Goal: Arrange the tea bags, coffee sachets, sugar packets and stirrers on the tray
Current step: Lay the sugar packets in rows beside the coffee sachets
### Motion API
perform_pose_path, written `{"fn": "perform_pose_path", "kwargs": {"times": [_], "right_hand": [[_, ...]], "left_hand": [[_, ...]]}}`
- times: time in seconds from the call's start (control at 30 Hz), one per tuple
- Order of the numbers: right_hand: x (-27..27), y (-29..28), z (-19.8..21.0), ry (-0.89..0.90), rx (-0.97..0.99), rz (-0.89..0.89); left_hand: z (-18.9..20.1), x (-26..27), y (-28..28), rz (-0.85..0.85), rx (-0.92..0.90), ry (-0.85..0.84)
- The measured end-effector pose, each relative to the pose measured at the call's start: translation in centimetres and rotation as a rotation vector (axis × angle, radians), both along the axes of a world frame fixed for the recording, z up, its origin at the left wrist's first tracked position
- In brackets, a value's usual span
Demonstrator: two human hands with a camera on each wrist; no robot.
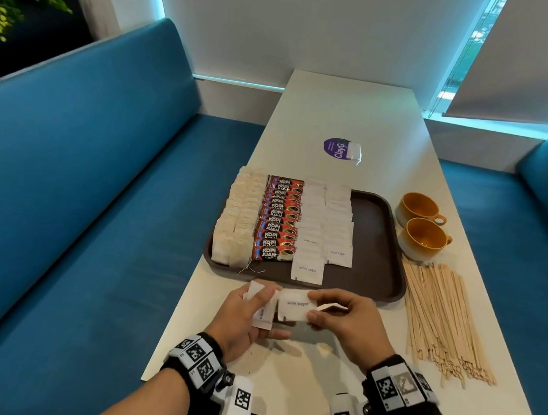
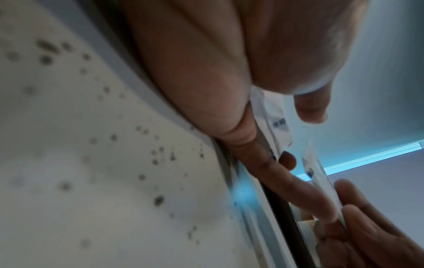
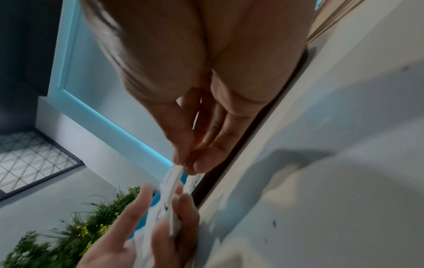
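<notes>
Right now I'm in the sugar step: my left hand (image 1: 247, 311) is curled round a small stack of sugar packets (image 1: 261, 309), and my right hand (image 1: 343, 319) pinches a single sugar packet (image 1: 294, 309) by its edge between thumb and fingers, peeling it off that stack. The hands sit close together, joined through the paper, just above the table (image 1: 296, 375) and just short of the near rim of the tray (image 1: 377, 254).

Beyond my fingertips the tray already carries its rows: tea bags (image 1: 234, 223) ahead of my left hand, coffee sachets (image 1: 278, 220) next to them, and two columns of white sugar packets (image 1: 327, 227) straight ahead. The column nearer the sachets ends in a packet lying almost at the rim; the other column stops shorter. Out past my right hand the wooden stirrers (image 1: 442, 317) lie heaped on the table, none on the tray yet, with two mustard cups (image 1: 420, 225) beyond them.

My judgement: the task is well along, with sugar nearly finished and the stirrers untouched. The next move calls for carrying the pinched packet forward and laying it flat at the open end of the shorter column, overlapping its neighbour and squared to the row. The paper is light and slippery, so I'd release low and avoid nudging the packets already down.
</notes>
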State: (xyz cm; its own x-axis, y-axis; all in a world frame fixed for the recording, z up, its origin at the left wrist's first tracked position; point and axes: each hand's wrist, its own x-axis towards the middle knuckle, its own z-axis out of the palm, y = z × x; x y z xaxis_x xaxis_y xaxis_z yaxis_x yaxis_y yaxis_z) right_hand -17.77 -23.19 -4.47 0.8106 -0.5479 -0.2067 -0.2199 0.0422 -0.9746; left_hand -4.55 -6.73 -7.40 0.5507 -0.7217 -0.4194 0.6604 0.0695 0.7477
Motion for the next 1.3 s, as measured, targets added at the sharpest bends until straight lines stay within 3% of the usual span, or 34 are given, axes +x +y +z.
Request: {"fn": "perform_pose_path", "kwargs": {"times": [0.1, 0.23, 0.43, 1.03, 1.3], "right_hand": [[0.2, -2.3, 0.8, 0.004, -0.063, -0.105], [0.9, -7.0, 0.5, 0.087, -0.082, -0.228], [3.0, -10.3, -0.7, 0.22, -0.186, -0.197], [5.6, -10.9, -1.1, 0.421, -0.458, -0.071], [4.0, -7.1, 1.0, 0.24, -0.354, -0.17]], "left_hand": [[-0.3, 0.3, 0.2, -0.013, -0.111, 0.048], [-0.8, 0.5, 0.2, -0.044, -0.115, 0.039], [-1.0, 0.6, 0.3, -0.063, -0.11, 0.014], [-1.0, 0.6, 0.3, -0.06, -0.086, -0.005], [-1.2, 0.5, 0.3, -0.066, -0.125, -0.007]]}}
